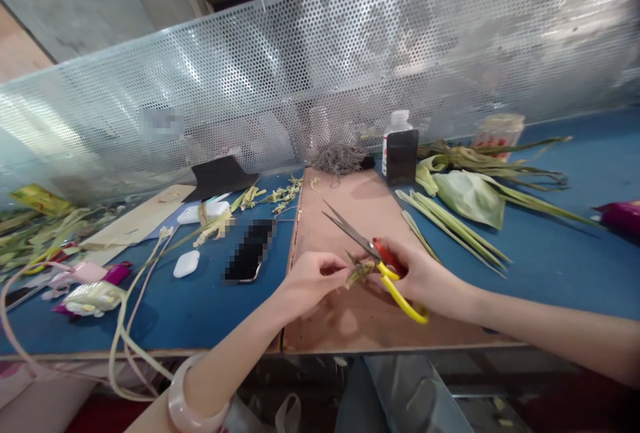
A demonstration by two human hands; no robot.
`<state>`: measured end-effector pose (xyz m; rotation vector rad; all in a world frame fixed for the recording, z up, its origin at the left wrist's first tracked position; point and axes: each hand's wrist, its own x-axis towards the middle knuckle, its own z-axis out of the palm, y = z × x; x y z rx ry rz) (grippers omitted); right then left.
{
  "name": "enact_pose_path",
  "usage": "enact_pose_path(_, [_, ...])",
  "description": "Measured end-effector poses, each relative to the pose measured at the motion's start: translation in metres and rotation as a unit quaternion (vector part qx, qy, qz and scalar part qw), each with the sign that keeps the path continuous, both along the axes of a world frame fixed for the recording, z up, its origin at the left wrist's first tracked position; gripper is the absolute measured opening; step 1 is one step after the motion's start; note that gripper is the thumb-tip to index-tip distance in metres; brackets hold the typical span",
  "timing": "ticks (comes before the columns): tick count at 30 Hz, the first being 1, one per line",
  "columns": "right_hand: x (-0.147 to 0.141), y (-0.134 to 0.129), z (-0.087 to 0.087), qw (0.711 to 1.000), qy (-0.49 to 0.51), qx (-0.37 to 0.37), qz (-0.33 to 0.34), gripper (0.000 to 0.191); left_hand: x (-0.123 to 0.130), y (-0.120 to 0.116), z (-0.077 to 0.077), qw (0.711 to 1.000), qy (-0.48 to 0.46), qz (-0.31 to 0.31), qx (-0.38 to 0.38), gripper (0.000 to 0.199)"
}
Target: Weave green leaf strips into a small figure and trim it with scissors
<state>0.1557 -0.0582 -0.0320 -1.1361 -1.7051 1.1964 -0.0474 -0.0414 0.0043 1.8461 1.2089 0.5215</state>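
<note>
Over the pinkish-brown board (345, 213), my left hand (315, 279) pinches a small piece of dried green-brown plant (359, 275). Scissors (357, 236) with yellow and red handles rest in my right hand (420, 279), their blades pointing up and to the left, slightly apart. The fingers of my right hand are wrapped near the handles and also reach toward the plant piece, partly hidden behind the scissors. Long pale green leaf strips (455, 229) lie on the blue table to the right of the board.
A dark bottle (400, 153) and a grey tangle of cord (339, 158) stand near the perforated metal screen (225, 79). Left lie a phone (251, 251), a white case (187, 263), cables (123, 326) and plant scraps. Broad leaves (470, 196) and a jar (500, 131) are right.
</note>
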Motion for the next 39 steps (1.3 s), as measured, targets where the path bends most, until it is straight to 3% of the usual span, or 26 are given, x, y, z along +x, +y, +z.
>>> enact_pose_path(4, [-0.005,-0.002,0.004,0.999,-0.008,0.024,-0.030,0.027,0.003,-0.007,0.008,1.000,0.004,0.001,0.006,0.026])
enact_pose_path(9, [-0.003,-0.004,0.011,1.000,0.006,0.005,-0.008,0.029,0.003,-0.013,0.021,0.997,0.049,-0.007,0.062,0.022])
enact_pose_path(15, [-0.004,-0.010,0.023,0.990,0.116,-0.065,0.042,0.029,0.006,-0.015,0.028,0.993,0.069,-0.002,0.101,0.015])
enact_pose_path(21, [-0.006,-0.014,0.030,0.990,0.121,-0.072,0.033,0.029,0.008,-0.018,0.034,0.988,0.093,0.020,0.121,0.013])
enact_pose_path(29, [-0.004,-0.013,0.030,0.988,0.130,-0.084,0.029,0.027,0.008,-0.018,0.033,0.977,0.104,-0.009,0.188,0.011])
enact_pose_path(35, [-0.004,-0.013,0.029,0.986,0.138,-0.093,0.031,0.024,0.008,-0.013,0.029,0.967,0.106,0.009,0.234,0.008])
enact_pose_path(39, [-0.003,-0.012,0.030,0.989,0.120,-0.083,0.022,0.020,0.012,-0.011,0.029,0.972,0.066,0.002,0.224,0.012])
